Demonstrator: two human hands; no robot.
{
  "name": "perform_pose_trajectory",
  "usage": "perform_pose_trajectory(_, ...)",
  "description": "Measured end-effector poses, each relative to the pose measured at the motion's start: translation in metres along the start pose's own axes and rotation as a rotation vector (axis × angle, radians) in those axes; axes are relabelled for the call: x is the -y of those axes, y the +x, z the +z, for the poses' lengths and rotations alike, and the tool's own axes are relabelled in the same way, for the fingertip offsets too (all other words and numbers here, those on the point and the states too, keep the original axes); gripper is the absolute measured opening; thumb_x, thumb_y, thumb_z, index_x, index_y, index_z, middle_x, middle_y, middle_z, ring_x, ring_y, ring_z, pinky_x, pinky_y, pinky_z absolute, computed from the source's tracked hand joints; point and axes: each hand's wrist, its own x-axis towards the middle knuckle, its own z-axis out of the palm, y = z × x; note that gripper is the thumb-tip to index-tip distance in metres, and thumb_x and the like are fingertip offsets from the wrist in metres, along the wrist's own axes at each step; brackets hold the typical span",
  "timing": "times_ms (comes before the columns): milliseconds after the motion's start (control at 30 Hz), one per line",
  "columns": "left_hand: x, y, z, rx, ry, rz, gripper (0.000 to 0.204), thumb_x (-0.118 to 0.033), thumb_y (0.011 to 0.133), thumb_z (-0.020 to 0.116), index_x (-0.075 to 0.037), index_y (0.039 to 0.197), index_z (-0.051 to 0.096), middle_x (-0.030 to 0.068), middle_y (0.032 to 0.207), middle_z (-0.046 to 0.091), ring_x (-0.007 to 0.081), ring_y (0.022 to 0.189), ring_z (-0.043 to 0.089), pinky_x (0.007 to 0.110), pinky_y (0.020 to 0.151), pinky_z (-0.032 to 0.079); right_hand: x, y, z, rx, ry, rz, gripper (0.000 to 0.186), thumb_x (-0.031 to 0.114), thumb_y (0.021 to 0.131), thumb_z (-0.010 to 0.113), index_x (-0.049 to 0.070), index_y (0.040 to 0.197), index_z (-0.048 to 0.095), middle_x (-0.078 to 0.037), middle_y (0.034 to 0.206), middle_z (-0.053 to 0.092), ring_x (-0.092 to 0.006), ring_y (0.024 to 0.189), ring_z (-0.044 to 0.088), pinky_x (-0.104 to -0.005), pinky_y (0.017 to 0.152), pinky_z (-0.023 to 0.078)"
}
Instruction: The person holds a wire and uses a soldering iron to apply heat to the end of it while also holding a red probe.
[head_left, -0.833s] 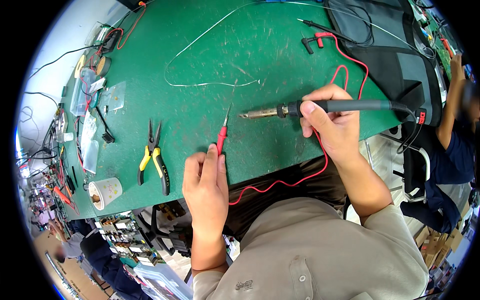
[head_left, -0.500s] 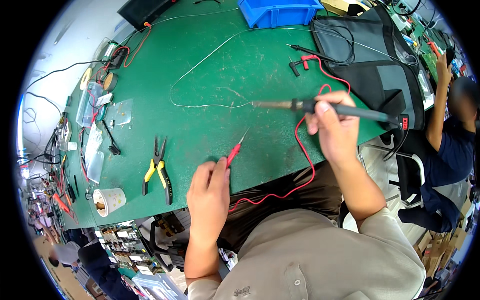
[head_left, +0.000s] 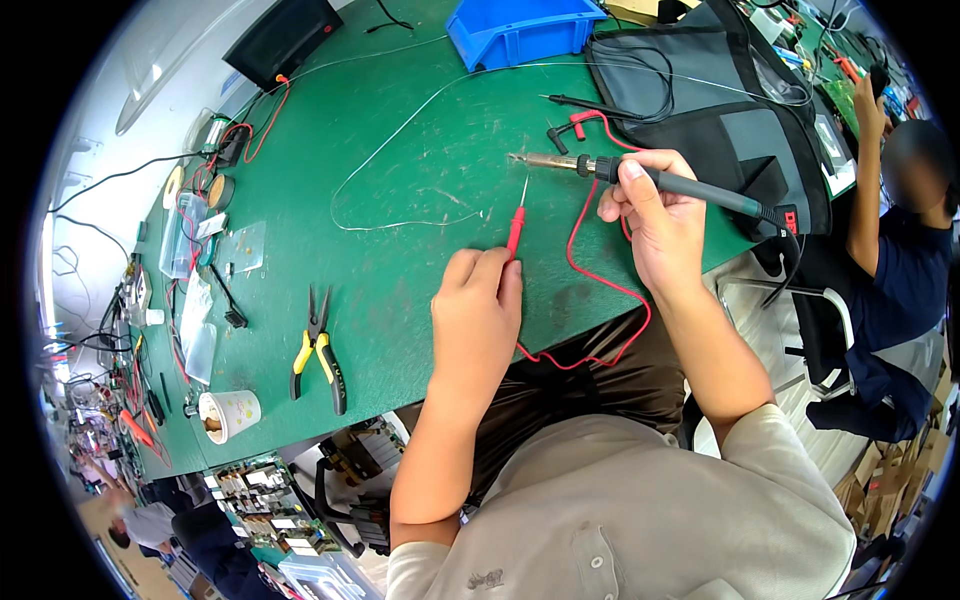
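Note:
My right hand [head_left: 662, 215] is closed around the dark handle of a soldering iron [head_left: 690, 188], whose metal tip points left over the green table. In my left hand [head_left: 478, 310] is a red test probe [head_left: 516, 232], its bare needle pointing up and away from me, just below the iron's tip. A small gap seems to part needle and tip. From the probe a red lead [head_left: 640, 300] loops past the table's near edge and back up the table. A thin solder wire [head_left: 372, 160] curves over the tabletop, its free end lying left of the probe needle.
Yellow-handled pliers [head_left: 318, 350] and a paper cup [head_left: 230, 414] stand near the front left. A blue bin [head_left: 525, 35], a black probe [head_left: 590, 104] and a grey-black bag [head_left: 700, 90] lie at the back. Cables clutter the left; a person [head_left: 900, 230] sits at right.
My left hand has moved up and right with the probe, toward the iron's tip. The iron's tip has risen off the solder wire's end. The whole view has shifted slightly.

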Motion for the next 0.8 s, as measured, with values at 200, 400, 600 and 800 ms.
perform_pose_trajectory(200, -0.005, 0.005, -0.018, -0.060, 0.107, 0.130, 0.011, -0.003, 0.081, 0.070, -0.001, 0.092, 0.068, 0.0121, 0.084, 0.064, 0.0251, 0.067, 0.062, 0.033, 0.057, 0.049, 0.005, 0.009, -0.009, 0.029, 0.032, -0.009, 0.012, 0.011, 0.095, 0.060, 0.000, 0.099, 0.056, -0.006, 0.072, 0.057, -0.0165, 0.063, 0.058, -0.0305, 0.060, 0.048)
perform_pose_trajectory(400, 0.014, 0.043, -0.062, -0.083, 0.557, 0.247, 0.021, -0.006, 0.081, 0.069, -0.005, 0.102, 0.069, 0.0124, 0.100, 0.061, 0.0292, 0.098, 0.057, 0.039, 0.083, 0.046, 0.008, 0.013, -0.019, 0.057, 0.011, 0.003, 0.011, 0.010, 0.094, 0.061, 0.000, 0.097, 0.056, -0.005, 0.070, 0.055, -0.0148, 0.060, 0.054, -0.0300, 0.058, 0.046)
perform_pose_trajectory(600, 0.049, 0.065, -0.071, 0.116, 0.460, 0.337, 0.012, -0.010, 0.083, 0.069, -0.003, 0.092, 0.070, 0.0100, 0.083, 0.064, 0.0272, 0.086, 0.061, 0.038, 0.078, 0.046, 0.007, 0.014, -0.030, 0.047, -0.002, 0.049, 0.008, 0.007, 0.094, 0.060, 0.001, 0.092, 0.056, -0.005, 0.066, 0.055, -0.0132, 0.054, 0.052, -0.0273, 0.054, 0.044)
perform_pose_trajectory(800, 0.016, 0.061, -0.051, 0.185, -0.003, 0.253, 0.005, -0.001, 0.081, 0.067, 0.001, 0.085, 0.067, 0.0052, 0.067, 0.053, 0.0121, 0.059, 0.048, 0.026, 0.055, 0.039, 0.006, 0.001, -0.029, -0.044, -0.020, 0.034, 0.009, 0.006, 0.091, 0.064, 0.000, 0.089, 0.057, -0.005, 0.063, 0.056, -0.0135, 0.051, 0.055, -0.0261, 0.048, 0.043)
